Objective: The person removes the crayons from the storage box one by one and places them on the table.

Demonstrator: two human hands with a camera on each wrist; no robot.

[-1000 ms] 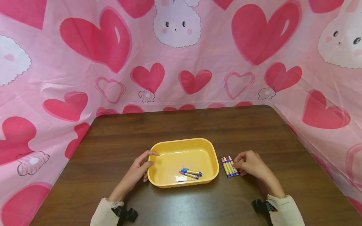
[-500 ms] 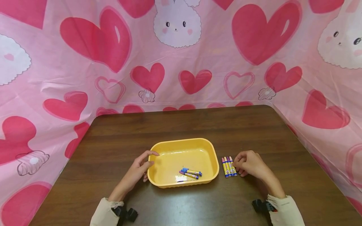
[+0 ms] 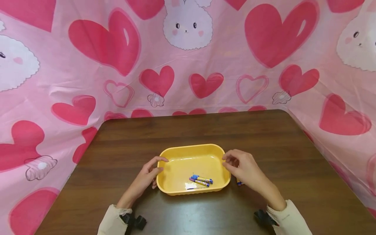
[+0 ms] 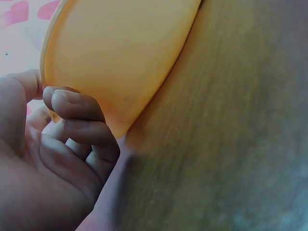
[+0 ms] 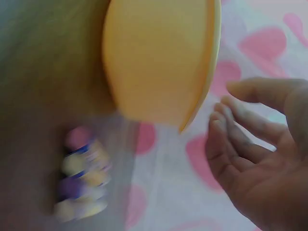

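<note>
A yellow plastic tray rests on the table, holding a few crayons near its front right part. My left hand grips the tray's left rim, with thumb and fingers on either side of the wall. At the opposite end, my right hand is by the right rim with loosely bent fingers. A gap separates those fingers from the tray wall in the right wrist view. Several crayons lie side by side on the table, blurred there; the right hand mostly hides them in the head view.
The dark wooden table extends beyond the tray to its far edge. A pink cloth with hearts and rabbits hangs behind and along both sides. Wrist cameras are strapped over both sleeves.
My right hand has left the row of crayons and moved left to the tray's right rim. The crayons had shifted slightly earlier. My left hand stays on the tray, and the head view has turned slightly.
</note>
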